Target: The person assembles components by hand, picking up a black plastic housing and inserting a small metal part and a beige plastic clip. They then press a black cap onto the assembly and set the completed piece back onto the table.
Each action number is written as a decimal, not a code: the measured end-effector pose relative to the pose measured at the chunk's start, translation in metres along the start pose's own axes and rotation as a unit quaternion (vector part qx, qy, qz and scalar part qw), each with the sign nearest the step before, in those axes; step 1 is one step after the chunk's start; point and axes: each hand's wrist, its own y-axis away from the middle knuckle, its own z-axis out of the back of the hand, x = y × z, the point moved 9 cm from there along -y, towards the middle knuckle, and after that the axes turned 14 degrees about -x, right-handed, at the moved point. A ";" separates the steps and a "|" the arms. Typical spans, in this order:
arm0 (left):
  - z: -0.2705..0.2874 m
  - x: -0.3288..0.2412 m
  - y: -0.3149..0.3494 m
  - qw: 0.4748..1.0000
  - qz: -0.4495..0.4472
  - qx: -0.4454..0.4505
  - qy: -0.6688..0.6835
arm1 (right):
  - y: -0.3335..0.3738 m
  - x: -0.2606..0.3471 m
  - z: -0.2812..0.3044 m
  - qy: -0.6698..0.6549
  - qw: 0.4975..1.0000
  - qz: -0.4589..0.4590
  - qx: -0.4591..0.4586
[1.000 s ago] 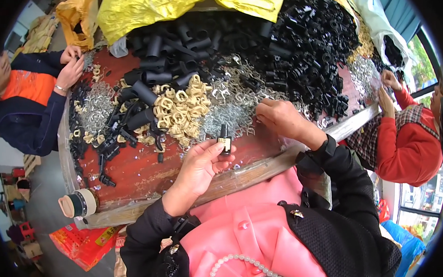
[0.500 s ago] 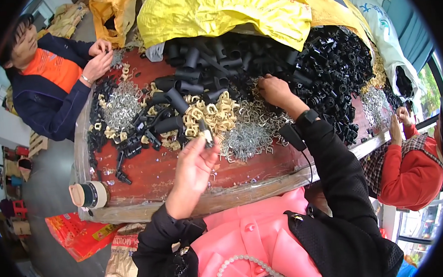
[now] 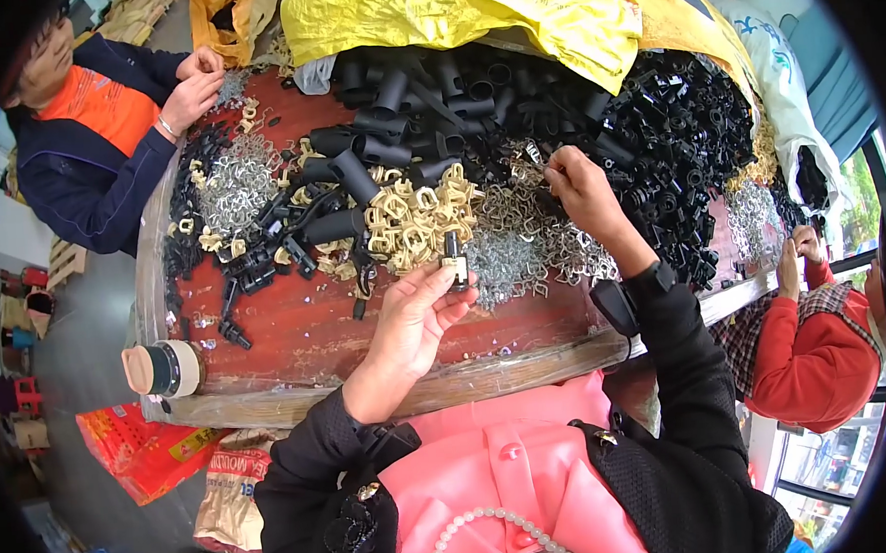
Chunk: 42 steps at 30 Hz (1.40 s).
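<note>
My left hand (image 3: 420, 313) pinches a small black plastic part (image 3: 452, 248) with a cream-coloured piece on it, held upright over the near side of the table. Behind it lies a heap of cream plastic clips (image 3: 415, 218). My right hand (image 3: 584, 191) is closed, thumb and fingertips together above bent metal clips (image 3: 520, 217); what they hold, if anything, is too small to make out. Thin silvery metal pieces (image 3: 497, 264) lie between my hands. Black plastic tubes (image 3: 388, 91) are piled beyond, and small black parts (image 3: 671, 139) form a large heap at the right.
Yellow sacks (image 3: 459, 10) overhang the far side. A lidded cup (image 3: 172, 368) stands at the table's near left corner. One co-worker (image 3: 95, 144) handles something small at the left; another person in red sleeves (image 3: 803, 358) sits at the right. A red bag (image 3: 137, 453) rests on the floor.
My left hand has moved a little right, and the black part now stands more upright in its fingers. My right hand has shifted slightly right. The view has shifted slightly.
</note>
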 end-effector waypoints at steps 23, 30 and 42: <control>-0.013 0.039 0.013 0.991 0.113 0.056 -0.049 | 0.077 0.090 -0.008 -0.333 0.927 -0.167 0.030; -0.017 0.045 0.018 0.985 0.143 0.090 -0.024 | 0.068 0.126 0.021 -0.217 0.975 0.036 -0.033; -0.011 0.020 0.029 0.985 0.060 0.126 -0.097 | 0.076 0.159 0.028 -0.144 0.947 0.284 -0.044</control>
